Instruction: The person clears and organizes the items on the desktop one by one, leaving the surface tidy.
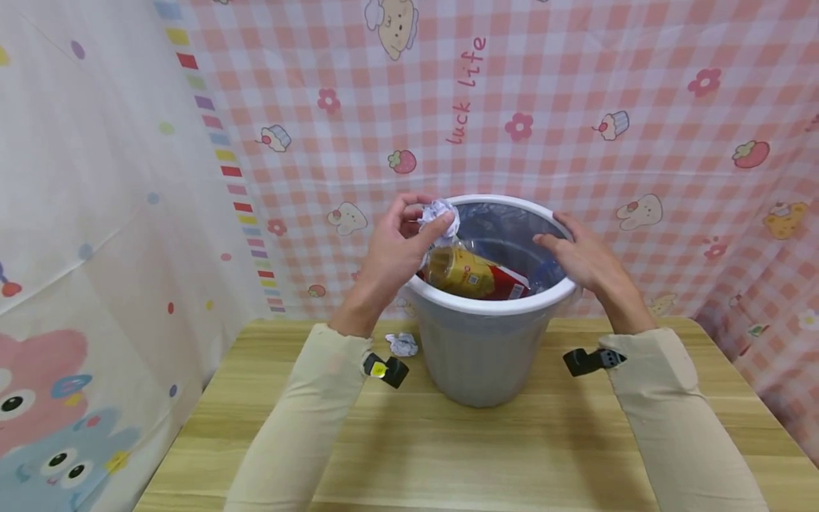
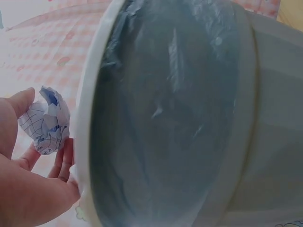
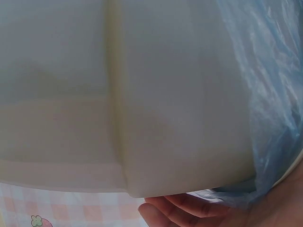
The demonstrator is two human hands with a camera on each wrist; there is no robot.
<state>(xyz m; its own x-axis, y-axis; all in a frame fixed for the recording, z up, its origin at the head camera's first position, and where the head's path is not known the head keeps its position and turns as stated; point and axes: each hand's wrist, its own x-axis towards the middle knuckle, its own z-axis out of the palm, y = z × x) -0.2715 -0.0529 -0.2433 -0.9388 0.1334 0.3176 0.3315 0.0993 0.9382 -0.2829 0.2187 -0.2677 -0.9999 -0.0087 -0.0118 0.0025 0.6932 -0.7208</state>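
A crumpled white paper ball (image 1: 440, 215) is pinched between the thumb and fingers of my left hand (image 1: 398, 242), over the left rim of a grey trash can (image 1: 483, 355). In the left wrist view, blue marks and printed lines show on the paper ball (image 2: 46, 124). My right hand (image 1: 587, 254) grips the can's right rim, thumb inside and fingers outside. Those fingers (image 3: 182, 210) lie against the can's outer wall in the right wrist view. A plastic liner (image 1: 493, 224) covers the inside, where a yellow and red package (image 1: 476, 276) lies tilted.
Another crumpled paper ball (image 1: 402, 345) sits on the wooden table (image 1: 473, 455), just left of the can. A pink checked cloth (image 1: 550, 85) hangs behind the table, and a white patterned cloth (image 1: 128, 235) hangs on the left.
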